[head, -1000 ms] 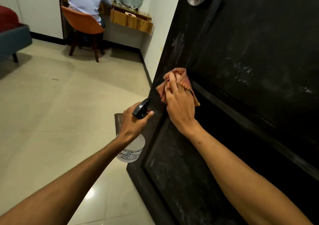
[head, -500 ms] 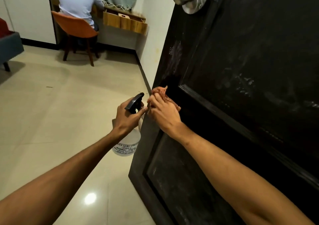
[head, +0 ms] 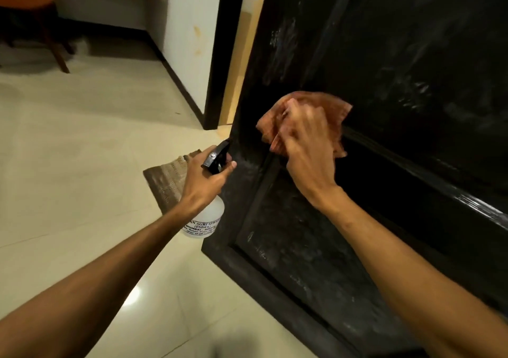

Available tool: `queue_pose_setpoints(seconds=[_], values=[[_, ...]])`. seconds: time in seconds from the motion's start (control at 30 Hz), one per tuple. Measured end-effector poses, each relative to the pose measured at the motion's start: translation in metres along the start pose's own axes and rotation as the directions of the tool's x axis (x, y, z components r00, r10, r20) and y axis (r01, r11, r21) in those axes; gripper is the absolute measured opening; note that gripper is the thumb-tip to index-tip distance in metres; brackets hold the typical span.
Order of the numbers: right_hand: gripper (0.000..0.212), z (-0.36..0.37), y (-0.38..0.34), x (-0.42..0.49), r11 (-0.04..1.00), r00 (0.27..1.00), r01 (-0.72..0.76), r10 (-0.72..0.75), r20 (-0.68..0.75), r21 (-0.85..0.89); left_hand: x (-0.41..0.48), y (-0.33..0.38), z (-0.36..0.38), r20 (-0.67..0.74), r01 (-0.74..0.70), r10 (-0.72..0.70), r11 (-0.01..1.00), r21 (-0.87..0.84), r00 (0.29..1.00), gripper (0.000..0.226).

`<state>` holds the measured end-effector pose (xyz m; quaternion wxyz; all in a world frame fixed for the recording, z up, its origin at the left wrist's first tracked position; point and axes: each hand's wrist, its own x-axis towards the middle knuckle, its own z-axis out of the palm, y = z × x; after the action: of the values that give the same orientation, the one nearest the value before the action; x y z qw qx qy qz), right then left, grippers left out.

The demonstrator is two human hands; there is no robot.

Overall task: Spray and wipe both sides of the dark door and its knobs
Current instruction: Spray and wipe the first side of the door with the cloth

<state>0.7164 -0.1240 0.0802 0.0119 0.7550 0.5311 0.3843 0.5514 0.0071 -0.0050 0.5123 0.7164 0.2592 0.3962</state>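
- Plainly the dark door fills the right side of the scene, standing open with its free edge toward the left. Pale smears show on both its upper and lower panels.
- An orange-brown cloth is pressed against the door at the rail between those panels, near the left edge.
- The right hand is bunched over the cloth, fingers curled into it and blurred as it rubs.
- The left hand is wrapped round the neck of a spray bottle, just left of the door's edge. Its thumb is beside the black trigger head, and the pale body hangs below the fist.
- I'd say this face is only partly done: the rail to the right of the cloth looks glossy, but streaks remain above and below.
- No knob is in view, so I cannot tell whether the knobs are clean. The door's other side is also hidden and probably still needs doing.
- Behind the bottle a woven mat lies on the tiled floor. The door frame stands farther off, with a chair at the far left.
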Motion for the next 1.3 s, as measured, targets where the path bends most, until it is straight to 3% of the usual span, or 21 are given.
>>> queue_pose_setpoints(seconds=[0.07, 0.1, 0.13, 0.23, 0.3, 0.37, 0.43, 0.53, 0.6, 0.7, 0.87, 0.9, 0.97, 1.03, 1.1, 1.2, 1.23, 1.3], values=[[0.057, 0.014, 0.002, -0.034, 0.986, 0.984, 0.162, -0.159, 0.085, -0.039, 0.001, 0.002, 0.003, 0.025, -0.013, 0.014, 1.0, -0.02, 1.0, 0.015], [0.06, 0.009, 0.009, -0.041, 0.982, 0.977, 0.18, -0.171, 0.128, -0.062, 0.001, 0.005, 0.006, 0.037, -0.009, 0.01, 0.999, -0.035, 0.999, 0.016], [0.064, -0.001, 0.015, -0.045, 0.99, 0.984, 0.127, -0.118, 0.133, -0.059, 0.0, 0.009, 0.009, 0.051, 0.001, 0.001, 0.999, -0.045, 0.999, 0.017], [0.068, -0.021, 0.038, -0.045, 0.982, 0.981, -0.182, 0.178, -0.072, -0.057, -0.001, 0.02, 0.021, 0.057, -0.02, 0.024, 0.997, -0.072, 0.998, 0.017], [0.068, -0.017, 0.043, -0.056, 0.993, 0.994, -0.075, 0.068, -0.081, -0.091, -0.002, 0.031, 0.029, 0.038, -0.056, 0.059, 0.995, -0.087, 0.998, 0.016], [0.071, -0.022, 0.049, -0.066, 0.988, 0.999, 0.049, -0.05, 0.0, -0.147, -0.001, 0.042, 0.04, 0.062, -0.091, 0.097, 0.991, -0.095, 0.993, 0.015], [0.075, -0.039, 0.056, -0.057, 0.992, 0.998, -0.059, 0.058, -0.015, -0.116, -0.001, 0.052, 0.048, 0.088, -0.078, 0.091, 0.987, -0.142, 0.992, 0.014], [0.07, -0.052, 0.067, -0.019, 0.964, 0.967, -0.228, 0.207, -0.146, -0.139, 0.006, 0.07, 0.055, 0.087, -0.068, 0.086, 0.979, -0.191, 0.993, 0.015], [0.064, -0.042, 0.051, -0.008, 0.985, 0.994, -0.07, 0.055, -0.094, -0.159, 0.009, 0.074, 0.053, 0.081, -0.067, 0.085, 0.978, -0.199, 0.993, 0.016], [0.067, -0.032, 0.038, -0.007, 0.971, 0.983, 0.143, -0.117, 0.142, -0.189, 0.014, 0.078, 0.045, 0.056, -0.08, 0.092, 0.978, -0.194, 0.994, 0.015], [0.06, -0.054, 0.048, 0.074, 0.975, 0.985, -0.089, 0.056, -0.16, -0.205, 0.028, 0.073, 0.028, 0.02, -0.091, 0.096, 0.978, -0.187, 0.995, 0.013], [0.057, -0.052, 0.043, 0.082, 0.974, 0.987, -0.06, 0.026, -0.159, -0.217, 0.029, 0.072, 0.025, 0.011, -0.094, 0.097, 0.979, -0.179, 0.995, 0.013], [0.05, -0.03, 0.026, 0.079, 0.958, 0.987, 0.148, -0.158, -0.024, -0.244, 0.029, 0.069, 0.02, -0.007, -0.102, 0.102, 0.981, -0.167, 0.995, 0.013], [0.046, -0.018, 0.013, 0.069, 0.906, 0.928, 0.359, -0.32, 0.19, -0.224, 0.032, 0.069, 0.012, -0.023, -0.12, 0.118, 0.976, -0.179, 0.993, 0.016], [0.051, -0.034, 0.017, 0.083, 0.94, 0.956, 0.281, -0.256, 0.144, -0.195, 0.039, 0.074, 0.004, -0.032, -0.147, 0.144, 0.974, -0.171, 0.989, 0.015], [0.055, -0.06, 0.028, 0.097, 0.97, 0.999, -0.034, 0.028, -0.029, -0.241, 0.043, 0.073, 0.005, -0.044, -0.155, 0.15, 0.976, -0.155, 0.988, 0.011], [0.06, -0.054, 0.028, 0.081, 0.959, 1.0, -0.02, 0.016, -0.015, -0.284, 0.04, 0.069, 0.008, -0.033, -0.14, 0.137, 0.978, -0.155, 0.99, 0.011], [0.066, -0.032, 0.02, 0.025, 0.93, 0.983, 0.144, -0.094, 0.16, -0.339, 0.031, 0.061, 0.015, -0.015, -0.107, 0.106, 0.982, -0.159, 0.994, 0.012]])
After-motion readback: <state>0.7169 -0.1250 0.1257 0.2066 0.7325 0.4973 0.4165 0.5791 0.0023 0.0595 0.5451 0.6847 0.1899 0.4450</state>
